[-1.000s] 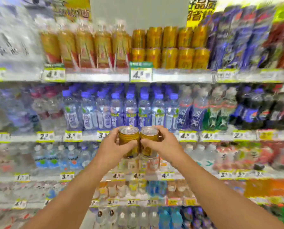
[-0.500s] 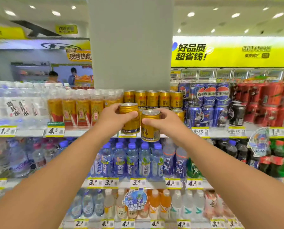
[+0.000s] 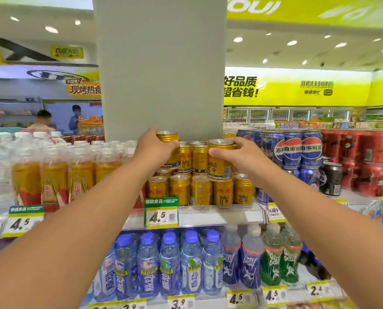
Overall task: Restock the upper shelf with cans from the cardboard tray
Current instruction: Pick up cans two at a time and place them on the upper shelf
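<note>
My left hand (image 3: 155,146) grips a gold can (image 3: 169,143) by its upper side, held high at the left end of the stacked gold cans (image 3: 192,159) on the upper shelf (image 3: 219,216). My right hand (image 3: 237,156) holds a second gold can (image 3: 220,160), its base resting on or just above the front row of gold cans (image 3: 199,189). The stack is two layers high, in front of a grey pillar (image 3: 161,63). No cardboard tray appears in view.
Orange drink bottles (image 3: 54,175) stand left of the cans, blue Pepsi cans (image 3: 297,150) and red cans (image 3: 368,161) to the right. Blue-capped bottles (image 3: 168,264) fill the shelf below. Price tags (image 3: 161,216) line the shelf edges. Two people stand far back left.
Both hands have risen and spread apart with their cans, from below the shelf up to the top layer of the stack. The view has tilted upward.
</note>
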